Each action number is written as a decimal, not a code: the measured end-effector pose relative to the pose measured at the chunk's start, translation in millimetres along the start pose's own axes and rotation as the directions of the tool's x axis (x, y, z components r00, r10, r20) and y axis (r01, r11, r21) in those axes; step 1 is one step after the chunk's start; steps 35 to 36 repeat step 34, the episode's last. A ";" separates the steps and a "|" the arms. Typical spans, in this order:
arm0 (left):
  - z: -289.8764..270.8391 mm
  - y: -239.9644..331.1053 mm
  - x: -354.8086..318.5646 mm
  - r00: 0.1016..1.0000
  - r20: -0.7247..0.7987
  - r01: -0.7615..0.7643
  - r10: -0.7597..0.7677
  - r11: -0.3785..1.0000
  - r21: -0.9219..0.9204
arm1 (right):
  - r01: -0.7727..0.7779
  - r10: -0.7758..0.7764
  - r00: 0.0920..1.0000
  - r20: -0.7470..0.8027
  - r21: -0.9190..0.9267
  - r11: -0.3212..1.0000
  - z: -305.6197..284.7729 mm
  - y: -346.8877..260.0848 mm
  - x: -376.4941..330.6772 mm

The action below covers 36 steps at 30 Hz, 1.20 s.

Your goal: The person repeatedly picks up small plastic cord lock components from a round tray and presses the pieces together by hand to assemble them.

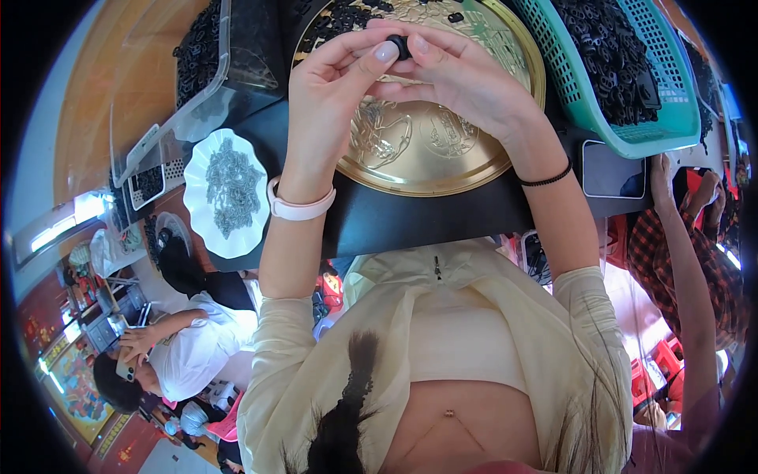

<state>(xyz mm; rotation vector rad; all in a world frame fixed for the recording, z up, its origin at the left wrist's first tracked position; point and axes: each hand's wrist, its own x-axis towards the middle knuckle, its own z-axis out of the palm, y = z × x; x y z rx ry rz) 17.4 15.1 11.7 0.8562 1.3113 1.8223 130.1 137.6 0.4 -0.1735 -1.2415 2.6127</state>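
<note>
Between the fingertips of my left hand point(343, 75) and my right hand point(474, 83) is a small round black part point(400, 47). My left thumb presses on its near side, and my right thumb and fingers pinch it from the right. Fingers hide much of it, so its exact kind cannot be made out. Both hands are closed on it above a round gold tray point(418, 170) with an embossed pattern. Several small black pieces point(347, 17) lie scattered over the tray's far left part.
Left of the tray stands a white scalloped dish point(195, 193) of small silvery pieces. Clear plastic bins point(225, 47) with black parts are behind it. On the right are a green basket point(624, 146) of black parts and a phone point(613, 172). Other people are at both sides.
</note>
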 end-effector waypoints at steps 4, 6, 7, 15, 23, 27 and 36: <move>16.5 13.5 -0.5 1.000 -0.013 0.026 -0.027 0.997 -0.068 | -0.049 0.047 0.998 0.046 0.040 0.998 -9.4 2.5 2.0; 23.7 20.2 -1.7 0.993 -0.113 0.026 -0.020 0.998 0.055 | -0.029 -0.012 0.988 0.155 0.263 0.964 -8.2 5.4 0.2; 21.5 24.2 -6.1 0.992 -0.125 -0.010 0.024 0.993 0.116 | -0.024 -0.015 0.988 0.154 0.250 0.968 1.8 4.3 -0.7; 20.9 23.1 3.5 0.997 -0.064 0.040 -0.038 0.999 0.030 | 0.014 -0.026 0.995 0.096 0.131 0.991 5.2 -3.7 -1.5; 45.9 29.9 28.4 0.972 -0.161 -0.146 0.173 0.976 0.163 | 0.110 -0.053 0.975 -0.218 0.261 0.959 7.0 10.4 6.0; 88.0 37.6 68.4 0.839 0.004 -0.541 0.544 0.834 0.106 | -0.103 0.076 0.955 -0.287 -0.080 0.991 -13.7 34.5 9.4; 99.0 61.9 81.8 0.907 0.204 -0.418 0.369 0.723 0.550 | -0.054 -0.093 0.992 -0.081 -0.964 0.262 -16.4 25.1 1.3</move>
